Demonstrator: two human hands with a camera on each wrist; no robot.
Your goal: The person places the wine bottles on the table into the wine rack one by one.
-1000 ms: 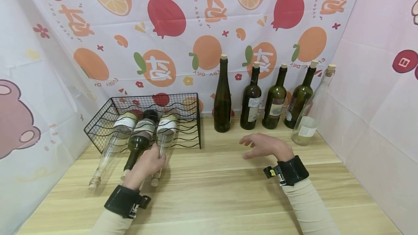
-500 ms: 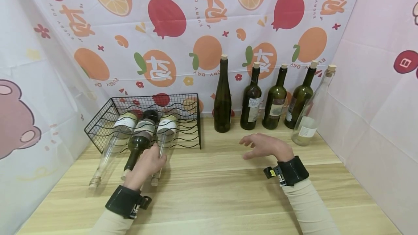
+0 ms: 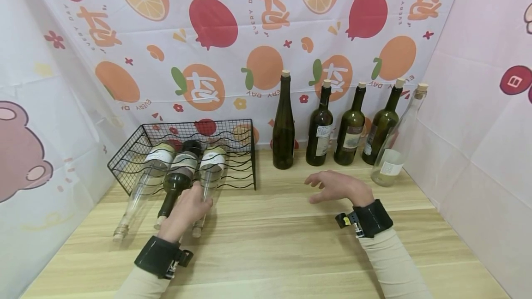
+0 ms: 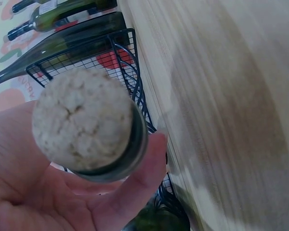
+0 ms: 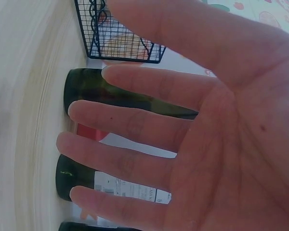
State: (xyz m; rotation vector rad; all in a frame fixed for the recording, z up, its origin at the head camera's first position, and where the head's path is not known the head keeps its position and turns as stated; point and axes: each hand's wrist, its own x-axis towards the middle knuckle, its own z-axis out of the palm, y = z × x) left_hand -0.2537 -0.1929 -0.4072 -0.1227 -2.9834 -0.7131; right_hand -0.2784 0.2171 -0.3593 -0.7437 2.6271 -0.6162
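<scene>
Hardly anything had shifted — the clear bottle (image 3: 210, 176), rightmost in the rack (image 3: 174, 128), stayed put, so work seemed paused. The left hand (image 3: 188, 207) looked curled round its neck (image 3: 201, 221), contact partly hidden; the cork (image 3: 197, 232) pointed to the table's (image 3: 291, 243) near edge, long axis back-to-front, slanting slightly left. The right hand (image 3: 338, 185) grasped nothing.

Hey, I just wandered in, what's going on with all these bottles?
A person is handling corked bottles at a wooden table. Their left hand grips the neck of a clear bottle lying in a black wire rack, beside a dark bottle and another clear one. The right hand holds nothing, in front of the standing group: four dark bottles and one clear one.
</scene>
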